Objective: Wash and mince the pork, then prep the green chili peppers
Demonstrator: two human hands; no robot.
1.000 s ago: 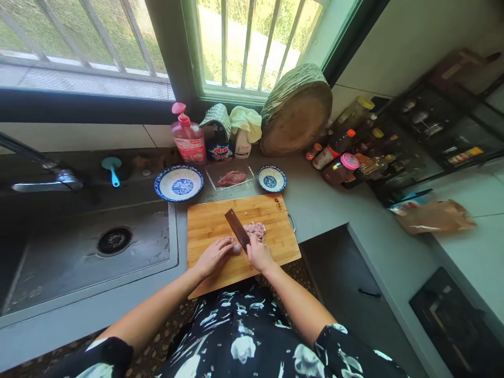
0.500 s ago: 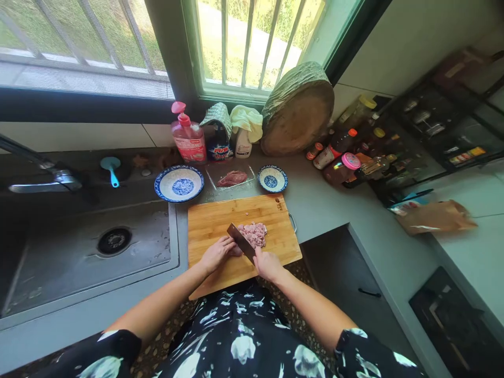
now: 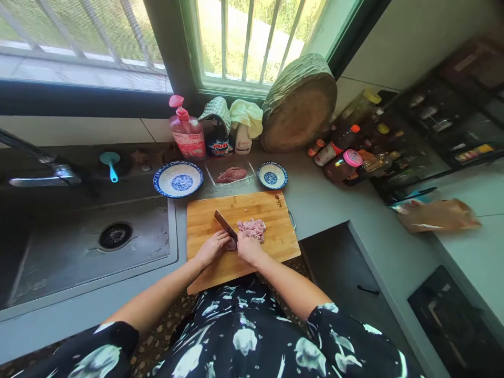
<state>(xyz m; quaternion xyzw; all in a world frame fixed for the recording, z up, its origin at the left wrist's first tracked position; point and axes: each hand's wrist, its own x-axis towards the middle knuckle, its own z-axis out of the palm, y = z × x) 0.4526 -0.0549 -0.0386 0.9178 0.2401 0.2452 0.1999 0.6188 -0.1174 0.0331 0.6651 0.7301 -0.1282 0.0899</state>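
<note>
Knife: a dark rectangular cleaver blade (image 3: 225,224) stands over the pale bamboo cutting board (image 3: 205,226); its long axis runs on a diagonal, the free end pointing up-left toward the sink, the handle end hidden in the right hand.
Right hand: the right hand (image 3: 249,248) has its grip closed around the cleaver's handle, fingers wrapped tight; the blade juts out from the hand's upper-left side.
Left hand: the left hand (image 3: 212,248) rests on the board just left of the blade, fingers curled and pressed down on a small piece of pink meat (image 3: 231,244) that is mostly hidden; whether the fingers pinch it cannot be told.
Chopped meat: a heap of pink minced meat (image 3: 252,229) lies on the board just right of the blade and just above the right hand.
Board: it lies on the grey surface (image 3: 323,205) between the sink and the dark gap below the surface, its metal handle on the right edge.
Behind the board: a wide blue-and-white patterned plate (image 3: 178,179) at left, a clear tray with a slab of raw red meat (image 3: 231,174) in the middle, a small blue-and-white bowl (image 3: 272,175) at right.
Window ledge: a pink pump bottle (image 3: 187,132), and a round thick wooden chopping block (image 3: 299,107) leaning upright.
Sink: a steel basin (image 3: 90,252) lies left of the board.
</note>
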